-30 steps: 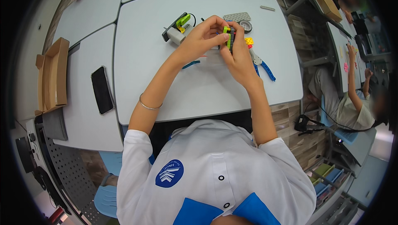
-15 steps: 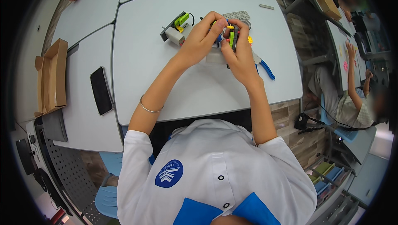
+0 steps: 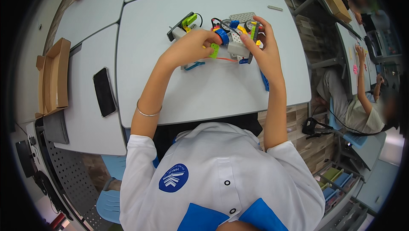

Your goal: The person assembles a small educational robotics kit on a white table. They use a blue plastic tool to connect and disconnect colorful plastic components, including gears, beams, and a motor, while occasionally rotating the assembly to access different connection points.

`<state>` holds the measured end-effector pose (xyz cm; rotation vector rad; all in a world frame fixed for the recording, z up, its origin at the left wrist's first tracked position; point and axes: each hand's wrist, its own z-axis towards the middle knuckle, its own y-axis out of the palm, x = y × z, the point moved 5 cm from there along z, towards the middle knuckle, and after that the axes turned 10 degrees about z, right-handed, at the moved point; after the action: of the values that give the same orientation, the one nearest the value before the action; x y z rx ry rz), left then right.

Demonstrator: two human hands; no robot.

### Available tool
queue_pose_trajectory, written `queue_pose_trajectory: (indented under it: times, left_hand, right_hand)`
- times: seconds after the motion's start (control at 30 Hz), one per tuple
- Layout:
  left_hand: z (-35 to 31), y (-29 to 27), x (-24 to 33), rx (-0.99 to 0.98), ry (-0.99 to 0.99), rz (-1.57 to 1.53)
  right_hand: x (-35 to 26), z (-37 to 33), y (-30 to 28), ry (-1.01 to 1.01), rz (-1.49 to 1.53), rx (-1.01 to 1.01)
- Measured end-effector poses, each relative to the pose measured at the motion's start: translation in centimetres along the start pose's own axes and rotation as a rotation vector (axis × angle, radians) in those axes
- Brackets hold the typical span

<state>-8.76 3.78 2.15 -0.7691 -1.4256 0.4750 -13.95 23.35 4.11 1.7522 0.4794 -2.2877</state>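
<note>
A building-kit model point(image 3: 237, 48) of grey, blue, yellow and green pieces, with black cables, stands on the white table between my hands. My right hand point(image 3: 269, 56) grips its right side, thumb and fingers around a dark grey and green upright part. My left hand point(image 3: 191, 47) is curled at the model's left, its fingertips at a blue round piece point(image 3: 221, 36) and a lime-green plate point(image 3: 214, 51). Behind my left hand sits another built section with a lime-green piece point(image 3: 189, 19) on a dark frame. Part of what my left fingers hold is hidden.
Beyond the model lies a grey perforated plate point(image 3: 243, 17), with a short grey beam point(image 3: 275, 8) farther right. A blue curved piece point(image 3: 265, 81) is partly behind my right forearm. A phone point(image 3: 104, 92) and an open cardboard box point(image 3: 54, 80) are at left. Other people sit nearby.
My hands have moved apart from close together over the model. The left has shifted left and slightly nearer me, the right outward to the model's right side, uncovering its middle.
</note>
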Motion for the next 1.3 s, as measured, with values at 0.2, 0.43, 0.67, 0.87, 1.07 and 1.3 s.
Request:
queue_pose_trajectory:
  times: [0.2, 0.43, 0.67, 0.87, 1.07, 1.3]
  left_hand:
    - [0.7, 1.5, 1.0, 0.153, -0.07, -0.015]
    - [0.9, -1.6, 1.8, 0.372, 0.009, -0.029]
    - [9.0, -6.1, -2.1, 0.393, -0.065, 0.051]
    - [16.1, -1.6, -6.2, -0.025, -0.207, 0.07]
    - [16.4, -1.1, -7.2, 0.005, -0.231, 0.109]
    - [15.2, -0.9, -8.1, 0.085, -0.283, 0.064]
  right_hand:
    - [-0.7, 1.3, -1.3, 0.137, 0.263, 0.083]
    - [-0.1, 2.2, -2.4, 0.219, 0.433, 0.076]
    - [-1.6, -2.9, 2.4, 0.093, 0.184, -0.224]
    - [-1.1, -6.9, 6.7, 0.034, 0.095, -0.407]
    - [-0.7, -7.9, 6.5, 0.126, 0.108, -0.485]
    - [-0.7, -7.8, 5.8, 0.115, 0.114, -0.439]
